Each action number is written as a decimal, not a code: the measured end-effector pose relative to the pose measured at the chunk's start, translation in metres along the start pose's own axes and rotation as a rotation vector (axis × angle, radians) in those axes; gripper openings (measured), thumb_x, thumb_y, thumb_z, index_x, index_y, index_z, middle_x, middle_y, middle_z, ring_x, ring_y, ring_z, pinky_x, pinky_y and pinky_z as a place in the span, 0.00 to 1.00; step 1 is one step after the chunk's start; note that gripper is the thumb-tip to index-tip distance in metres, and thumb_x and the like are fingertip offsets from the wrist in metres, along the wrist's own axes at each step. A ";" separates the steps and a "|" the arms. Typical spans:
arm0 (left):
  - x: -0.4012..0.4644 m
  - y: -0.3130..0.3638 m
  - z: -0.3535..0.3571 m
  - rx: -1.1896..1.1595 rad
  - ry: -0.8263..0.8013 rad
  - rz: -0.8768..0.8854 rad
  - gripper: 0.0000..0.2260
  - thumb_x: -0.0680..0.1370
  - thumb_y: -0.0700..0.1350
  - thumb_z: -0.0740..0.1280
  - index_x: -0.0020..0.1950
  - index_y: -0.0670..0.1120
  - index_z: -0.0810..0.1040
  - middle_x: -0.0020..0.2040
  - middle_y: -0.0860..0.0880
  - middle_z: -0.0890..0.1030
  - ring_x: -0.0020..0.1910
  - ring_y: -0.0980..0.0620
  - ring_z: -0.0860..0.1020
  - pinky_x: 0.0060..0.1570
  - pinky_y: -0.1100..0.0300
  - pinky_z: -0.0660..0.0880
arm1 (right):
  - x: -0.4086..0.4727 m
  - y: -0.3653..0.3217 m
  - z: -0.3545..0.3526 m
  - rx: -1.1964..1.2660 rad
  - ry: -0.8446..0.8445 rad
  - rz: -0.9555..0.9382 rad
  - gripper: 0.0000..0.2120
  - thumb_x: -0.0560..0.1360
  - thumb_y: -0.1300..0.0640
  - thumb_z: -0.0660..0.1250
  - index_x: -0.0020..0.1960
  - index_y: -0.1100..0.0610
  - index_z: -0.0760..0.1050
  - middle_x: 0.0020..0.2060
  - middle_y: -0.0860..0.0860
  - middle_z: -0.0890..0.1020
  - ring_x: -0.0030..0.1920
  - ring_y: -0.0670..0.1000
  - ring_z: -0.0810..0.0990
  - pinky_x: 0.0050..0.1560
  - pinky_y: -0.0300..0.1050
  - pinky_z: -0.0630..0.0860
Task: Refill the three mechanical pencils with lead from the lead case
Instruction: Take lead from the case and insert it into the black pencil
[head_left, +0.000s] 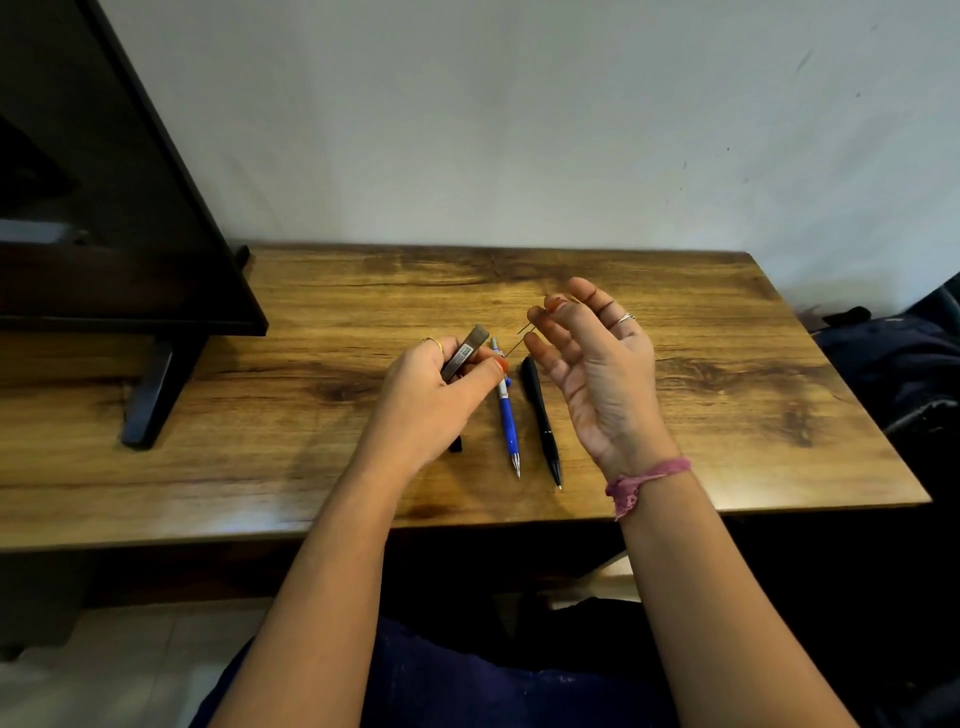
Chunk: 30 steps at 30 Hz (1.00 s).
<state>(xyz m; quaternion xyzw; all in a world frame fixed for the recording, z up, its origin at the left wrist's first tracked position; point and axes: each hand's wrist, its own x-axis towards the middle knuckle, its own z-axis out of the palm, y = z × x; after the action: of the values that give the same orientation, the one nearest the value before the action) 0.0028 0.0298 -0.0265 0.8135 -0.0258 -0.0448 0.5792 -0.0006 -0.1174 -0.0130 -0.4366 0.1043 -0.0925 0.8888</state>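
Dark grey and flat, the slim plastic lead case (464, 354) sits tilted in the left hand (435, 395), gripped between curled fingers and thumb above the brown wood-grain table (727, 395). The right hand (597, 364) is raised palm-up, its fingertips pinching thin dark lead sticks (519, 340). Below, a blue-and-white mechanical pencil (506, 410) and a black mechanical pencil (543, 421) lie side by side, tips toward the person; a third black object (456, 443) shows only partly under the left hand.
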 end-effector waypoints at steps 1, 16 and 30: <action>0.000 0.000 -0.001 0.000 -0.001 0.002 0.05 0.74 0.51 0.70 0.40 0.52 0.81 0.29 0.58 0.75 0.28 0.63 0.70 0.31 0.68 0.68 | 0.001 -0.001 0.000 0.027 0.010 -0.013 0.09 0.74 0.69 0.68 0.51 0.58 0.75 0.40 0.53 0.83 0.43 0.52 0.84 0.42 0.45 0.81; 0.003 0.004 -0.005 -0.159 0.130 -0.068 0.03 0.72 0.51 0.71 0.39 0.59 0.81 0.31 0.61 0.79 0.32 0.67 0.75 0.37 0.63 0.69 | 0.002 -0.006 -0.014 -0.136 0.016 0.080 0.07 0.75 0.72 0.65 0.47 0.64 0.80 0.40 0.55 0.84 0.44 0.50 0.84 0.48 0.41 0.81; 0.002 0.007 0.001 -0.131 0.114 -0.068 0.04 0.73 0.51 0.71 0.40 0.53 0.81 0.36 0.57 0.82 0.38 0.61 0.79 0.40 0.62 0.73 | -0.003 -0.003 -0.010 -0.310 -0.132 0.066 0.03 0.70 0.60 0.74 0.44 0.58 0.85 0.43 0.54 0.86 0.49 0.50 0.84 0.49 0.39 0.80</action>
<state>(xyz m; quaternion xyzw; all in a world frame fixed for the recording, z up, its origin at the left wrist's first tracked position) 0.0048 0.0263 -0.0205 0.7755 0.0377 -0.0199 0.6299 -0.0067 -0.1256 -0.0164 -0.5701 0.0730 -0.0171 0.8182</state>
